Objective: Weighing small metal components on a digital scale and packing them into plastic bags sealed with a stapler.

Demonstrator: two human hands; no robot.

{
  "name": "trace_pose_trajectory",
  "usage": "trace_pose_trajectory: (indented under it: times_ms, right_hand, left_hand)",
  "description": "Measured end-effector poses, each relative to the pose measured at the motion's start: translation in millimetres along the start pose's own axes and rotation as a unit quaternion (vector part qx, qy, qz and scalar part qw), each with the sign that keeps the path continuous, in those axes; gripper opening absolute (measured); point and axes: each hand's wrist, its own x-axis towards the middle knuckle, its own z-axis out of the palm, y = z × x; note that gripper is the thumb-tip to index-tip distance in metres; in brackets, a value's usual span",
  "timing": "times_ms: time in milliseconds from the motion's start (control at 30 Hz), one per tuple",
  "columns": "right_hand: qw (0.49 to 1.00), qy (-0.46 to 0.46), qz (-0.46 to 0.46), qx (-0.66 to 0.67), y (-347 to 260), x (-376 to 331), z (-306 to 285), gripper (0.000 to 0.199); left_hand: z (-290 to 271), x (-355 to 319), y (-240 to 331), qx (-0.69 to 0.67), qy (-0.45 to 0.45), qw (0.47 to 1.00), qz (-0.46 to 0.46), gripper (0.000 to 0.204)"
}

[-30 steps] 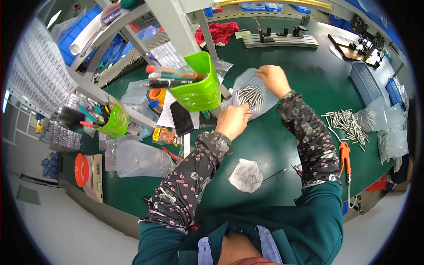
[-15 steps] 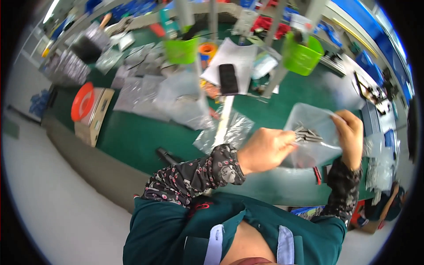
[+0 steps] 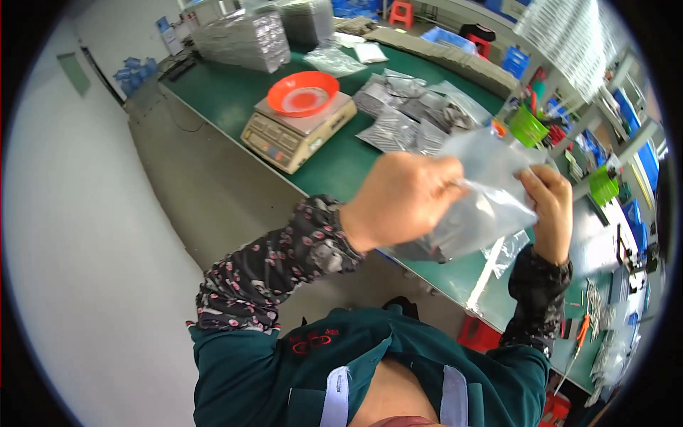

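While the left hand (image 3: 405, 196) and right hand (image 3: 551, 206) pinch a translucent bag (image 3: 491, 222), blurred dark contents (image 3: 421, 249) sit low inside.

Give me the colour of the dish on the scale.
The dish on the scale is bright orange-red; it shows best in the head view.

The left hand (image 3: 404, 198) pinched with its back turned up, the left forearm (image 3: 277, 269) slanting up and inward; the right hand (image 3: 553, 213), also pinching, topped a nearly upright right forearm (image 3: 538, 302).
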Motion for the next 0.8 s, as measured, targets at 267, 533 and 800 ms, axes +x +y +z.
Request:
trace_pose_trajectory:
  times_ms: [267,533,800]
  right_hand:
    - [0.987,-0.052,-0.149,0.019,-32,117,161,0.017]
    - [0.976,-0.010,-0.219,-0.009,-19,199,262,0.019]
    - [0.979,0.026,-0.186,-0.082,24,193,284,0.017]
  left_hand:
    - [-125,-4,-93,0.042,0.125,0.978,-0.162,0.014]
    - [-183,14,-187,0.098,0.171,0.955,-0.223,0.016]
    - [-173,3,-235,0.120,0.147,0.947,-0.259,0.015]
